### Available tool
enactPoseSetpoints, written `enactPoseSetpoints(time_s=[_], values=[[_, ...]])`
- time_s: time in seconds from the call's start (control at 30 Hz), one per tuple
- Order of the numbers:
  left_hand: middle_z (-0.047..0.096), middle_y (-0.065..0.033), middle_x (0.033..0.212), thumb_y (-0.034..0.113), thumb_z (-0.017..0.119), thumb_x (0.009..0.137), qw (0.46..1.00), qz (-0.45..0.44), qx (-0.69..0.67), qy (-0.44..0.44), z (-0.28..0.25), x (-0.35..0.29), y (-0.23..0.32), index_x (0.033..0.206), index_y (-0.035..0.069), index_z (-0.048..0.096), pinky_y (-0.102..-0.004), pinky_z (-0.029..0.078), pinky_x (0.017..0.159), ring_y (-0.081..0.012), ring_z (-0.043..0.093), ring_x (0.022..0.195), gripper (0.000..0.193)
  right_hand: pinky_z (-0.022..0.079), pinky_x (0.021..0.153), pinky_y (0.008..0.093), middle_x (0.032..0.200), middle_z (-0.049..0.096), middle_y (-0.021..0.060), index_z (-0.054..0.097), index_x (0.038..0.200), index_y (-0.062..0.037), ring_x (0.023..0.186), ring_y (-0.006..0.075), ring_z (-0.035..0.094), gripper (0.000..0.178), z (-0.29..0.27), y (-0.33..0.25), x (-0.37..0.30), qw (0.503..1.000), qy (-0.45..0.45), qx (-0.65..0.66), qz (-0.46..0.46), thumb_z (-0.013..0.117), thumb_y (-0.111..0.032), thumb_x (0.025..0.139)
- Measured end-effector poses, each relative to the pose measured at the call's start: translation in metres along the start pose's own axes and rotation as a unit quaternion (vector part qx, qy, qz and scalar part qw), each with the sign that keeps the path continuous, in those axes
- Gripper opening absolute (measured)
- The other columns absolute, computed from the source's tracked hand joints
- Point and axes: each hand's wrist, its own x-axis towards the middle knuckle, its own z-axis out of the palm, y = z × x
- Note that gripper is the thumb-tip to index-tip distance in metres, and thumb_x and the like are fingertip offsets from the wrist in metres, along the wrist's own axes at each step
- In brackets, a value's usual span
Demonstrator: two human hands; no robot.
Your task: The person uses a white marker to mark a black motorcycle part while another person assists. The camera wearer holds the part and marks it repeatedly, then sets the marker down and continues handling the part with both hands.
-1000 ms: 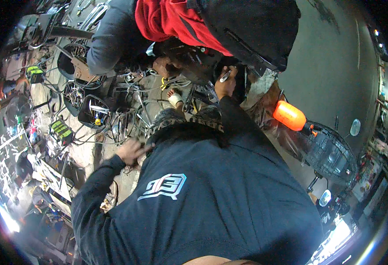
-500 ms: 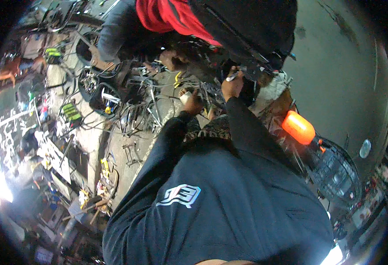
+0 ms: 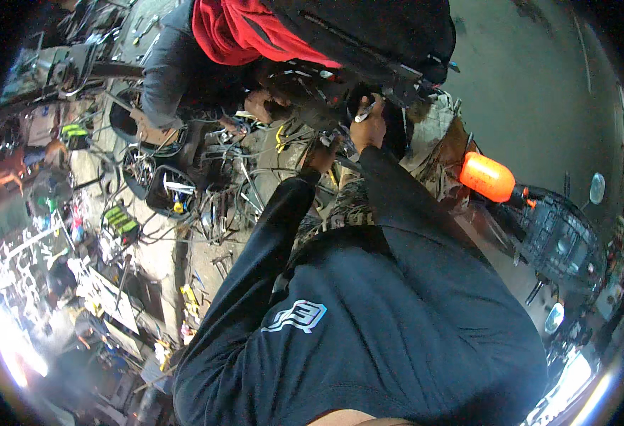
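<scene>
My right hand (image 3: 369,129) is closed round a shiny metal hand tool (image 3: 364,112), whose exact kind I cannot make out. It is beside a dark round opening among machine parts (image 3: 396,131). Just left of it and slightly nearer, my left hand (image 3: 320,155) has its fingers curled in against small greyish metal parts (image 3: 338,135). What those fingers hold is hidden. Across from me a co-worker in a red and black jacket (image 3: 255,32) bends over the same dark machinery, and a hand of theirs (image 3: 258,106) shows to the left of mine.
Black bins (image 3: 170,190) with tools stand at left, among cables and scattered metal parts. A yellow-handled tool (image 3: 280,138) lies nearby. At right are an orange rounded plastic part (image 3: 487,176), a black slatted part (image 3: 560,238) and grey floor (image 3: 525,92).
My left hand has moved up and right, closer to my right hand and onto the metal parts. The right hand keeps its tool. The whole view has shifted slightly.
</scene>
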Motion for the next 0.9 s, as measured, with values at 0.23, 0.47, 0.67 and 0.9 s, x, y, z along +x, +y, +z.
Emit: enactPoseSetpoints(time_s=[0.23, 0.47, 0.67, 0.9], values=[[0.028, -0.035, 0.153, 0.068, 0.054, 0.088, 0.982, 0.159, 0.08, -0.065, 0.059, 0.055, -0.076, 0.155, 0.001, 0.021, -0.0496, 0.025, 0.118, -0.0485, 0.028, 0.143, 0.1, 0.048, 0.071, 0.0573, 0.095, 0.068, 0.0256, 0.043, 0.131, -0.0164, 0.083, 0.0497, 0.064, 0.037, -0.001, -0.004, -0.006, 0.999, 0.002, 0.009, -0.035, 0.041, -0.041, 0.104], [0.017, -0.0345, 0.158, 0.008, 0.039, 0.1, 0.929, 0.168, 0.311, -0.111, 0.046, 0.04, -0.058, 0.157, 0.03, 0.026, -0.0575, 0.03, 0.114, -0.0538, 0.021, 0.144, 0.063, 0.052, 0.073, 0.0536, 0.097, 0.068, 0.0264, 0.055, 0.125, -0.0093, 0.087, 0.0474, 0.065, 0.04, 0.009, 0.007, 0.001, 0.997, 0.044, -0.05, -0.041, 0.043, -0.041, 0.103], [0.011, -0.0352, 0.159, 0.002, 0.041, 0.095, 0.906, 0.17, 0.352, -0.162, 0.03, 0.025, -0.038, 0.159, 0.024, 0.02, -0.0571, 0.023, 0.117, -0.0522, 0.014, 0.147, 0.07, 0.052, 0.07, 0.0538, 0.102, 0.065, 0.0278, 0.057, 0.117, -0.0033, 0.085, 0.0484, 0.064, 0.037, 0.016, 0.017, 0.001, 0.995, 0.057, -0.047, -0.074, 0.044, -0.036, 0.103], [0.02, -0.0341, 0.156, 0.009, 0.039, 0.1, 0.93, 0.114, 0.326, -0.128, 0.016, 0.007, -0.007, 0.157, 0.012, 0.021, -0.0508, 0.024, 0.118, -0.0502, 0.023, 0.144, 0.06, 0.051, 0.071, 0.0551, 0.105, 0.064, 0.0276, 0.052, 0.119, -0.0031, 0.085, 0.0487, 0.063, 0.034, 0.013, 0.011, 0.002, 0.998, 0.039, -0.034, -0.027, 0.047, -0.033, 0.103]])
